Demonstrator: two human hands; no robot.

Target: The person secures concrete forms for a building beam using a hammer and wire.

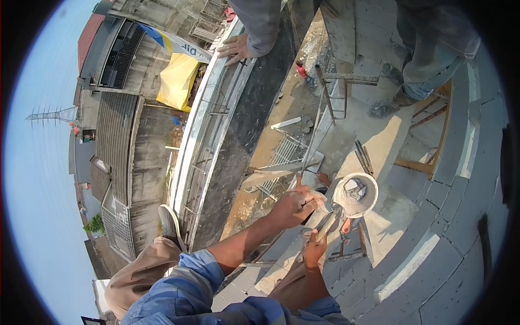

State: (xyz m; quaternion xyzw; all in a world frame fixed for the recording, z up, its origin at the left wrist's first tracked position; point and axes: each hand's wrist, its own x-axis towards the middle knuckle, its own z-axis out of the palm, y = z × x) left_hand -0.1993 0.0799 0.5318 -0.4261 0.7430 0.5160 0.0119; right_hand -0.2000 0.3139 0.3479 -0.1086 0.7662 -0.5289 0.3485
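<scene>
My left hand is closed, its fingers pinched round a pale object that is too small to make out. Just below it, my right hand grips a flat, mortar-smeared tool, which reaches toward the bucket. Beside both hands stands a round, pale-crusted bucket with grey-white material inside. A small orange-red item shows at the bucket's lower edge.
A co-worker's hand rests on the long metal ledge; booted feet stand at upper right. Dark bars lie above the bucket. A grey block wall curves along the right. Beyond the ledge is a drop.
</scene>
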